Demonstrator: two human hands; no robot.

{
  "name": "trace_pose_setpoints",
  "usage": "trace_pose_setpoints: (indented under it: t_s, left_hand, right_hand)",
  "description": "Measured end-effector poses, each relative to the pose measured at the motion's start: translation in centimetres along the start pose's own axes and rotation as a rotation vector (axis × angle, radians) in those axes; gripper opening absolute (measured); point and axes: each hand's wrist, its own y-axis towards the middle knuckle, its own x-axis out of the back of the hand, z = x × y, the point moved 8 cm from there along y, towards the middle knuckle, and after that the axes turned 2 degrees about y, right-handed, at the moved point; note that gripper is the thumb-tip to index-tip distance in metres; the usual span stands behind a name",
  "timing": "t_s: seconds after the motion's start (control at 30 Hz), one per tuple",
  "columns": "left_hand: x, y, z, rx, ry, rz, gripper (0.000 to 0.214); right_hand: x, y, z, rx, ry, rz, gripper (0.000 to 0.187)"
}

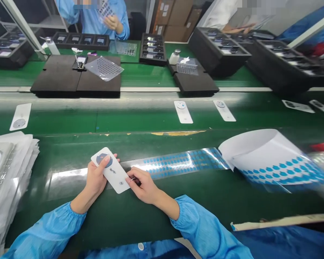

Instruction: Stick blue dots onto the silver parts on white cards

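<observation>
My left hand (96, 177) grips a white phone back cover (116, 178), thumb pressed on the round grey camera area at its top. The cover is tilted, with small dark markings on its face. At its lower right corner is my right hand (144, 186), closed around a small dark tool (135, 180) with a thin metal tip. Most of that tool is hidden by the fingers, so its kind is unclear. Right of the cover, a clear strip (178, 163) with rows of blue round stickers lies on the green bench.
A curled white sheet with blue stickers (253, 147) lies to the right. Bagged covers (13, 180) are stacked at left. White covers (183, 112) lie on the belt (140, 117). Across it are black foam trays (152, 50) and a co-worker in blue (105, 21).
</observation>
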Motion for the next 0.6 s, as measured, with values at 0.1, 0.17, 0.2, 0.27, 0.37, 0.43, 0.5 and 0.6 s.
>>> trace_pose_setpoints:
  t_s: [0.1, 0.17, 0.2, 0.27, 0.37, 0.43, 0.5, 0.6]
  left_hand:
    - [0.5, 0.7, -0.6, -0.032, -0.038, -0.027, 0.044]
    - [0.2, 1.2, -0.7, -0.044, -0.037, 0.014, 0.046]
    - [-0.2, 1.3, -0.7, -0.052, -0.036, 0.057, 0.049]
    - [-1.1, 1.6, -0.7, -0.094, -0.042, 0.158, 0.061]
    - [-2.0, 1.5, -0.9, -0.217, 0.035, 0.292, 0.062]
    - [-2.3, 1.2, -0.7, -0.278, 0.161, 0.352, 0.047]
    - [-2.3, 0.9, -0.6, -0.317, 0.246, 0.374, 0.043]
    - [-2.0, 0.5, -0.8, -0.356, 0.287, 0.369, 0.059]
  right_hand:
    - [-0.1, 0.1, -0.3, -0.015, 0.006, -0.004, 0.026]
    - [0.0, 0.1, -0.5, -0.037, 0.007, -0.029, 0.034]
    - [0.3, 0.2, -0.6, -0.054, 0.009, -0.053, 0.038]
    - [1.6, 0.6, -1.1, -0.096, 0.013, -0.127, 0.043]
    - [5.5, 2.4, -2.3, -0.149, 0.002, -0.282, 0.047]
    - [9.0, 4.6, -3.4, -0.175, -0.027, -0.381, 0.049]
    - [12.5, 7.2, -4.6, -0.208, -0.074, -0.45, 0.052]
    - [16.8, 9.8, -5.9, -0.257, -0.203, -0.507, 0.05]
